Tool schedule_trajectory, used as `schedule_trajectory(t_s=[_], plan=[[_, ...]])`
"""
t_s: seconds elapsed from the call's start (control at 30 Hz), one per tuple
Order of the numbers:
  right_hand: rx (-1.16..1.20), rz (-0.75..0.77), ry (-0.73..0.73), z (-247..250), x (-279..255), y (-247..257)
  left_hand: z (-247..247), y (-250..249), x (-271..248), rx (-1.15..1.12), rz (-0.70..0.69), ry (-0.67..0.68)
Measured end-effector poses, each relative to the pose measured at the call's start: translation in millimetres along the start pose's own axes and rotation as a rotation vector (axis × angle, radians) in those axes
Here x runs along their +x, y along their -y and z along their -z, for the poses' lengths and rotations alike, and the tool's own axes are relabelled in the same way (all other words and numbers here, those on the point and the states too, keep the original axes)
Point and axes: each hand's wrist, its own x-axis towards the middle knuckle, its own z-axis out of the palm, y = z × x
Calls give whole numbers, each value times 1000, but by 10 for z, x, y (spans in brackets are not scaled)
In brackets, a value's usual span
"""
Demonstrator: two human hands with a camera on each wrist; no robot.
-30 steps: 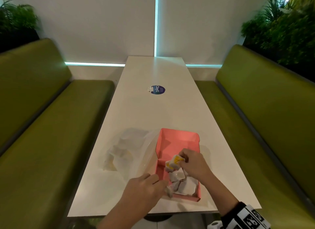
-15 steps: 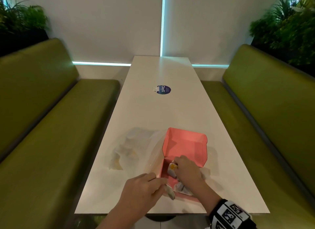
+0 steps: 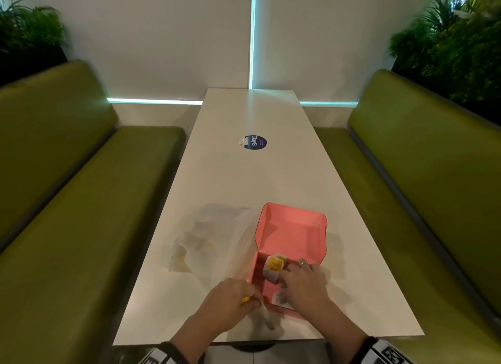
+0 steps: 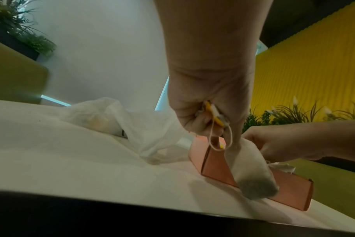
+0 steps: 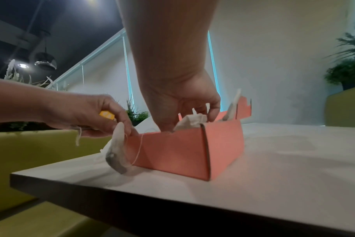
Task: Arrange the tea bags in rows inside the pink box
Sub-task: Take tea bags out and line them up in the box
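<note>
The pink box sits open near the table edge and could slide off if bumped. The right hand pinches tea bags inside it with bent fingers. The left hand grips a hanging tea bag just outside; its string could snag.

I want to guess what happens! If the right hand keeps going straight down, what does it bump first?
Probably the tea bags inside the pink box; the right hand already reaches in among them.
</note>
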Motion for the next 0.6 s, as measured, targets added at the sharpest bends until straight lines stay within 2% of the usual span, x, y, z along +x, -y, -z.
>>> schedule_trajectory(t_s=[0.23,0.33,0.4,0.53,0.6], plan=[[-163,15,28,37,-16,-122,-38,-36,7,75,100,-17],[-55,29,-27,39,37,-83,-46,-79,-8,66,92,-32],[112,6,-58,57,74,14,-48,-105,-12,53,87,-38],[531,-305,-88,-3,211,172,-59,-134,-34,56,102,-50],[529,-401,-101,-57,261,229,-63,-147,-43,52,111,-54]])
